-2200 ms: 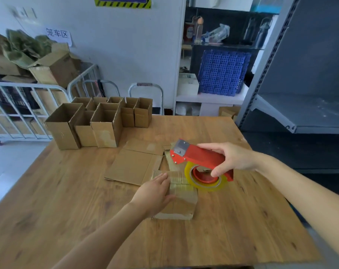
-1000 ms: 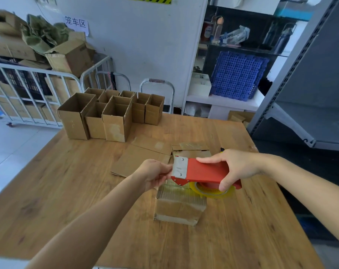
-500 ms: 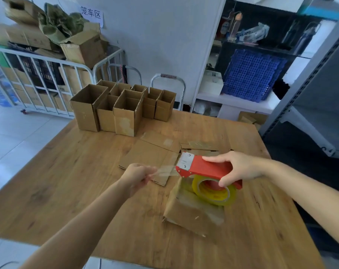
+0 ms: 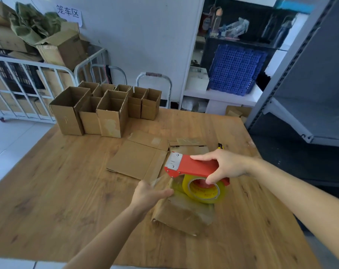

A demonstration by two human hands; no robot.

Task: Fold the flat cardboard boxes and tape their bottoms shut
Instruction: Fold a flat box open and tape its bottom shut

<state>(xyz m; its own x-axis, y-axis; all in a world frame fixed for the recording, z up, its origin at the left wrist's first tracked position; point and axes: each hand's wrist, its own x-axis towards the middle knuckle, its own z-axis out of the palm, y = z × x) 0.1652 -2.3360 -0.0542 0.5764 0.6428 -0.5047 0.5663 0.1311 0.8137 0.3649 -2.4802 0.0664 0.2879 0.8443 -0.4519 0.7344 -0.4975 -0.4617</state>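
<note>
A small folded cardboard box (image 4: 184,214) lies tilted on the wooden table (image 4: 67,191), its taped bottom facing up. My right hand (image 4: 226,166) grips a red tape dispenser (image 4: 192,166) with a yellow-cored tape roll (image 4: 203,190) just above the box. My left hand (image 4: 149,195) holds the box's left upper edge, thumb on top, where a strip of clear tape runs down from the dispenser. Flat cardboard blanks (image 4: 135,160) lie just behind.
Several open folded boxes (image 4: 106,109) stand in a cluster at the table's far left. A small dark tool with yellow (image 4: 220,146) lies behind my right hand. A white cage cart (image 4: 29,84) of cartons stands left; grey shelving (image 4: 300,94) stands right.
My left hand pulled a strip of tape out to the left, then came back and now presses on the box's left edge. The box has tipped; the dispenser stays above it.
</note>
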